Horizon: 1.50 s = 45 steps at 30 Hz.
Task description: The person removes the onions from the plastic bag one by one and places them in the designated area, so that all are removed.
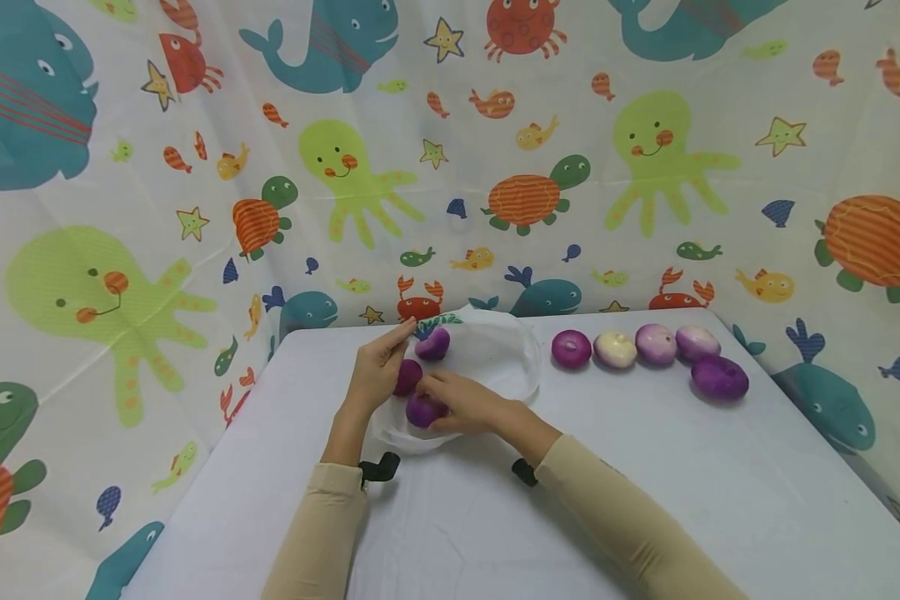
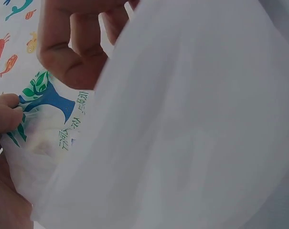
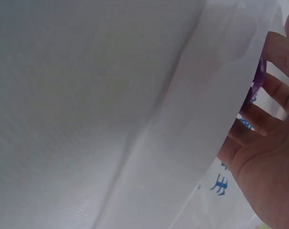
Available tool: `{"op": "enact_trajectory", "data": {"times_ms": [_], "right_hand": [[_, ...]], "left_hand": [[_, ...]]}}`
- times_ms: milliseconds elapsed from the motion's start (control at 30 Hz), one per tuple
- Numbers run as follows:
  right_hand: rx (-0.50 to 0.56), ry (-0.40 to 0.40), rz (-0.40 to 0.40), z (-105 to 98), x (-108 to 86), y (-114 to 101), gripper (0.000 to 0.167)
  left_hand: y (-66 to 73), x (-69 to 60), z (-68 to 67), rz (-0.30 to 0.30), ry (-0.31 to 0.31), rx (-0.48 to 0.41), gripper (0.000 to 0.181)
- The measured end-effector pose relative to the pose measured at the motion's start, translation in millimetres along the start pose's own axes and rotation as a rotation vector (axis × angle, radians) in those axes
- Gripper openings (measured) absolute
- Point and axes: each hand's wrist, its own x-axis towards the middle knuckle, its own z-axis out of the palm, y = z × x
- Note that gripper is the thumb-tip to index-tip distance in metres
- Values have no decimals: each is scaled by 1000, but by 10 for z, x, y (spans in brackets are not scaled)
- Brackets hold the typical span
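Observation:
A white plastic bag with green and blue print lies opened out at the middle of the table. On it are a curved purple vegetable, a red onion and a purple onion. My left hand is at the bag's left side; its thumb presses on the printed film. Inside the bag, my right hand has its fingers curled over the nearest purple onion. White film hides much of both wrist views; in the right one, a purple patch shows beside my fingers.
At the back right of the white table stand a red onion, a creamy onion, two pale purple onions and a dark purple onion. A curtain with sea animals hangs behind the table.

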Motion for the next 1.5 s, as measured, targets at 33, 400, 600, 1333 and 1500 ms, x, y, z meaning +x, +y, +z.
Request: {"op": "enact_trajectory", "data": {"times_ms": [33,400,600,1333,1500], "right_hand": [[12,4,0,3,-5,3,54],[91,111,-1,-41,-127,64,50],[115,176,24,-89,-222,136,52],[90,367,12,-368,-531,357,51],[77,384,31,-455,-605,412,52]], "left_hand": [[-4,-2,-6,0,0,-1,38],[-25,-7,-40,7,-23,-24,39],[-24,-6,-40,0,-26,3,39],[-35,-12,-23,7,-20,-31,39],[-28,-16,-31,-8,-30,-18,39]]}}
